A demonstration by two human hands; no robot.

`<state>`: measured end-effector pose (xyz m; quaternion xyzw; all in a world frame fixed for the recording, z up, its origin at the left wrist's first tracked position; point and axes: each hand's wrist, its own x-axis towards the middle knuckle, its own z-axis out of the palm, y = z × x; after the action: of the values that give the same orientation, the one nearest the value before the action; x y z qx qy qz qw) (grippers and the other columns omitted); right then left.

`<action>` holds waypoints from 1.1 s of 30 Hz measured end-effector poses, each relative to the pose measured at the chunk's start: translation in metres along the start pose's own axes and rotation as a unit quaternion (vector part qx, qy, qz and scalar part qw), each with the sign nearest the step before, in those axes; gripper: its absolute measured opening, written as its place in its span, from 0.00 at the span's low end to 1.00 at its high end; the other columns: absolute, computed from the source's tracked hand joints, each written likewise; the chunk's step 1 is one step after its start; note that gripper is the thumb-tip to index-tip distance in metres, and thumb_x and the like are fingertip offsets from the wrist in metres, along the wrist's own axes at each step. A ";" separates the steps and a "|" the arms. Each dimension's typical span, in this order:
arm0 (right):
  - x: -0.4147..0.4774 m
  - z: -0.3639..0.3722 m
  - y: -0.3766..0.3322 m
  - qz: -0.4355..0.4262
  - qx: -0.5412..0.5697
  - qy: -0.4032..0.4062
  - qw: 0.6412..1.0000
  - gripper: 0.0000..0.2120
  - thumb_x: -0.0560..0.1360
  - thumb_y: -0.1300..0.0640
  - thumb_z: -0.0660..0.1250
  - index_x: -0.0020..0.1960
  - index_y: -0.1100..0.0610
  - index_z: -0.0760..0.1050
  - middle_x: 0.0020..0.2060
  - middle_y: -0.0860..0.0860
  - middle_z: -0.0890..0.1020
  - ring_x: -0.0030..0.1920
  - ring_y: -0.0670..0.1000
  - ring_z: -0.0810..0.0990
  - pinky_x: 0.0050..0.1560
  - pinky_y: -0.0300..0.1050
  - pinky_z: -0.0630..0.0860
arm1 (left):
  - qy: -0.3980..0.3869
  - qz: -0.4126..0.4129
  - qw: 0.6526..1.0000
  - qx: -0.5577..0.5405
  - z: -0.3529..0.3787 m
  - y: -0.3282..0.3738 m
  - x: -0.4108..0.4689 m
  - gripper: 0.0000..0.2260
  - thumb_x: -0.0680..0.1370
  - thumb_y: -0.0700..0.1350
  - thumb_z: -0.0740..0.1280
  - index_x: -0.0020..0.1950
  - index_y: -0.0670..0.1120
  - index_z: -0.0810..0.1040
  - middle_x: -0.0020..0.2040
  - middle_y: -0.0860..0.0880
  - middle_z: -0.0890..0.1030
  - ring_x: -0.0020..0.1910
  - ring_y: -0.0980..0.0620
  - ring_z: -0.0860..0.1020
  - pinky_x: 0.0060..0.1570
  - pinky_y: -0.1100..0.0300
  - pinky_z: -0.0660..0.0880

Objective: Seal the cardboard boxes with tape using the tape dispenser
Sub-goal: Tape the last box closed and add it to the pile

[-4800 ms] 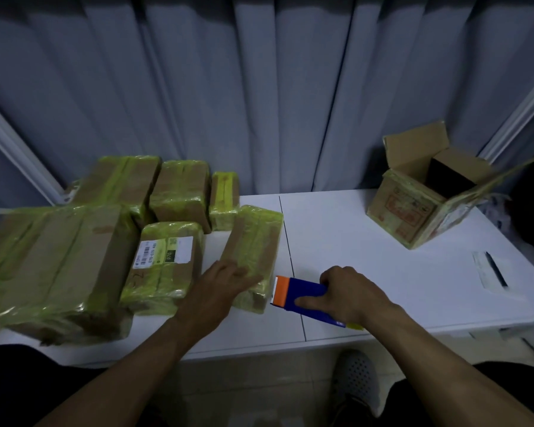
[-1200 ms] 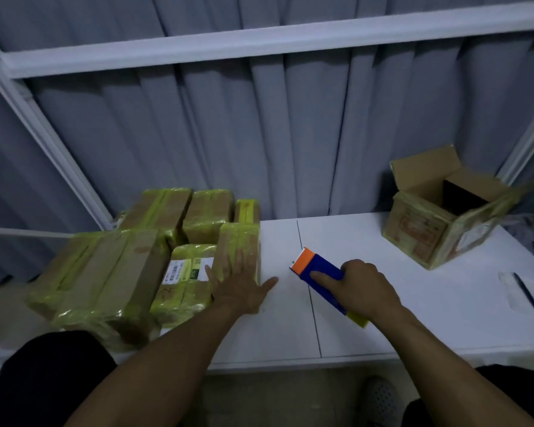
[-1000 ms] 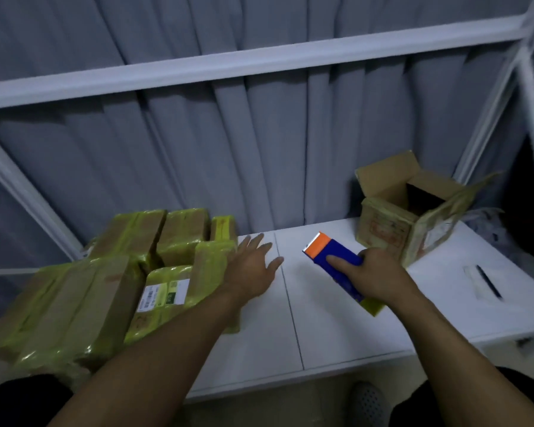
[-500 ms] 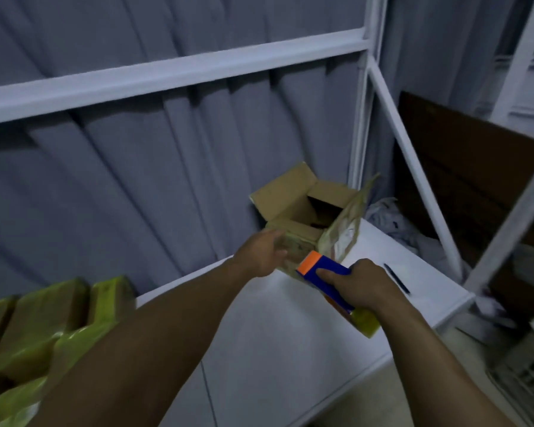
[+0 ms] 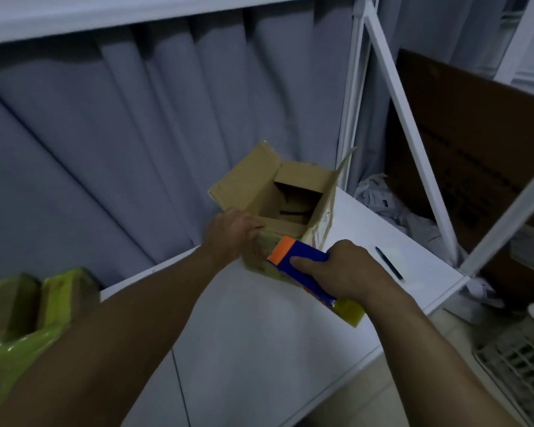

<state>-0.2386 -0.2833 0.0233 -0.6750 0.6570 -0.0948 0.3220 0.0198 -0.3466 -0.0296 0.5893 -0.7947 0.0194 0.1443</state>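
An open cardboard box with its flaps up stands at the back right of the white table. My left hand grips the near rim of that box. My right hand holds the blue and orange tape dispenser just in front of the box, with a yellow-green tape roll at its lower end. Several boxes wrapped in yellow-green tape lie at the left edge of the view.
A black pen lies on the table right of the box. A white shelf frame rises behind it, with crumpled white paper and a large brown carton beyond. A white plastic basket stands on the floor at the right.
My view swung right from the taped boxes to the open box. My left hand left the taped boxes and took hold of the open box's rim. My right hand carried the dispenser over.
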 end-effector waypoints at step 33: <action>-0.173 0.053 -0.133 -0.163 0.320 -0.079 0.930 0.25 0.72 0.33 0.72 0.50 0.55 0.84 0.39 0.48 0.88 0.40 0.48 0.87 0.39 0.41 0.78 | 0.108 -0.169 0.938 -0.284 -0.108 0.049 -0.340 0.26 0.77 0.56 0.64 0.74 0.52 0.71 0.69 0.56 0.76 0.68 0.61 0.72 0.67 0.59 0.71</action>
<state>-0.1200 -0.1119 0.1078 -0.6396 0.4449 -0.2974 0.5519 0.0852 0.0069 -0.0052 0.6438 -0.6354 -0.1678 0.3920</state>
